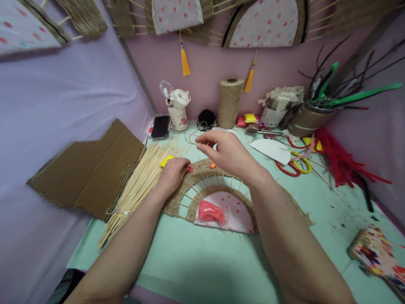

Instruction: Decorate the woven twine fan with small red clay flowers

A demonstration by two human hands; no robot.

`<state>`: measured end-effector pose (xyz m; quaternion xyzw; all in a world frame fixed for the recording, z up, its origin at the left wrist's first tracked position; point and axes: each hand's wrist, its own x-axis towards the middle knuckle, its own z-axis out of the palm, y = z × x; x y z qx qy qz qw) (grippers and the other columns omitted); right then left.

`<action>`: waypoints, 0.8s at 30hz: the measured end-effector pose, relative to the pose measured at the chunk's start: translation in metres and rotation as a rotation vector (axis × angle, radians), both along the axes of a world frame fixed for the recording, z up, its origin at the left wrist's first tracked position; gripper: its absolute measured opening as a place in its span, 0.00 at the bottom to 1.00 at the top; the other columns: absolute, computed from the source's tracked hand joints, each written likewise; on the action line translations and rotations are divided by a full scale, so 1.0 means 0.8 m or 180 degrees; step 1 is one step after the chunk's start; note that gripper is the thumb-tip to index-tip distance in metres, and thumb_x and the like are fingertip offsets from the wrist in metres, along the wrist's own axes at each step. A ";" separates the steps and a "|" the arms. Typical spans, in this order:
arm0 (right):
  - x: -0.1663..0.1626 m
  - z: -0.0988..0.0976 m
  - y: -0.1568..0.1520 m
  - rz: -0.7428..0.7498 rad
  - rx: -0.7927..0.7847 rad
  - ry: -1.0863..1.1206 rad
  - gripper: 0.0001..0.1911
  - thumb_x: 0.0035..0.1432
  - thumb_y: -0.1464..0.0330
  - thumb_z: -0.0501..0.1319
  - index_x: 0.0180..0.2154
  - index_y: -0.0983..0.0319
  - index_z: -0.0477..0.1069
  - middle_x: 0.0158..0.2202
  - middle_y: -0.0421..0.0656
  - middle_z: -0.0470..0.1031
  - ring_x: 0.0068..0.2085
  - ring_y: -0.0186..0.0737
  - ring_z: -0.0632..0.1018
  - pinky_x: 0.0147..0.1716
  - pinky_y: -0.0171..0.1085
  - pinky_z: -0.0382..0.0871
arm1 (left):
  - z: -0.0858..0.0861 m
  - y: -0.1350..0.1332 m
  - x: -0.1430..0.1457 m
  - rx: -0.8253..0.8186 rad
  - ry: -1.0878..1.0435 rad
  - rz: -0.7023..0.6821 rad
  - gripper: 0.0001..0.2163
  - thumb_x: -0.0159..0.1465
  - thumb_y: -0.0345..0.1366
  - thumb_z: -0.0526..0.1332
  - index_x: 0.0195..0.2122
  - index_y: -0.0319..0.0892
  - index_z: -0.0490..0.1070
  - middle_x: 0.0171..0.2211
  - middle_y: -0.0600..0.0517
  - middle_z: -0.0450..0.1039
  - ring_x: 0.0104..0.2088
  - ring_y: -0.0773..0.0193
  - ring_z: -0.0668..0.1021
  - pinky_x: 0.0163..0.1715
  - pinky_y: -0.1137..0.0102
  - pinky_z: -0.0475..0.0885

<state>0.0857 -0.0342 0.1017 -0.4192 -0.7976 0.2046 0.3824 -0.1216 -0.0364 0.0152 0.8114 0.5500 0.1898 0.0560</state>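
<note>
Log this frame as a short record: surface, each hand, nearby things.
surface: mint green table
left hand: rests on the woven fan, fingers by a small red flower
right hand: raised above the fan, fingers pinched; what it holds cannot be told
on fan: second flower, red bag
left of fan: bamboo sticks, cardboard
behind: twine spool, scissors

Two hands (172, 171) (226, 152), two tassels (184, 61) (249, 79)

On the tabletop (196, 261) before you lies the woven fan (202, 173), with the stick bundle (139, 185) and cardboard (91, 169) to its left, scissors (294, 166) right, and the twine spool (230, 102) behind.
</note>
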 end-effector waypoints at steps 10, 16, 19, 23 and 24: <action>-0.002 0.001 0.000 0.0022 -0.0005 -0.0018 0.08 0.61 0.72 0.60 0.39 0.62 0.78 0.40 0.43 0.81 0.39 0.38 0.78 0.39 0.36 0.67 | -0.007 0.000 -0.002 0.0080 -0.0124 0.0033 0.07 0.64 0.31 0.59 0.42 0.43 0.73 0.37 0.50 0.79 0.40 0.58 0.76 0.42 0.65 0.68; 0.000 0.001 0.000 0.0004 0.0033 0.0008 0.08 0.61 0.72 0.60 0.39 0.61 0.78 0.40 0.42 0.81 0.39 0.38 0.78 0.39 0.36 0.67 | 0.001 -0.011 0.000 0.0297 -0.0135 0.0349 0.09 0.67 0.34 0.56 0.43 0.42 0.74 0.41 0.46 0.74 0.46 0.54 0.72 0.48 0.60 0.68; 0.001 -0.001 0.003 -0.0009 0.0017 0.0027 0.08 0.61 0.71 0.60 0.40 0.61 0.77 0.40 0.42 0.81 0.39 0.37 0.78 0.39 0.35 0.67 | 0.005 -0.036 0.009 0.0372 0.0257 0.0668 0.15 0.67 0.39 0.56 0.52 0.43 0.73 0.47 0.41 0.69 0.50 0.48 0.68 0.49 0.54 0.66; 0.001 -0.002 0.005 -0.0018 0.0004 0.0023 0.08 0.61 0.70 0.60 0.40 0.62 0.77 0.39 0.42 0.80 0.38 0.37 0.77 0.38 0.35 0.67 | 0.003 -0.065 0.020 0.0088 0.0950 0.0870 0.23 0.66 0.46 0.56 0.61 0.46 0.66 0.51 0.39 0.65 0.48 0.45 0.66 0.45 0.53 0.67; 0.001 -0.002 0.005 -0.0003 0.0005 0.0012 0.08 0.61 0.70 0.60 0.40 0.62 0.78 0.38 0.42 0.80 0.38 0.37 0.77 0.38 0.35 0.67 | 0.003 -0.069 0.022 0.0047 0.1010 0.0864 0.24 0.67 0.47 0.55 0.62 0.46 0.65 0.51 0.38 0.64 0.49 0.45 0.66 0.45 0.53 0.67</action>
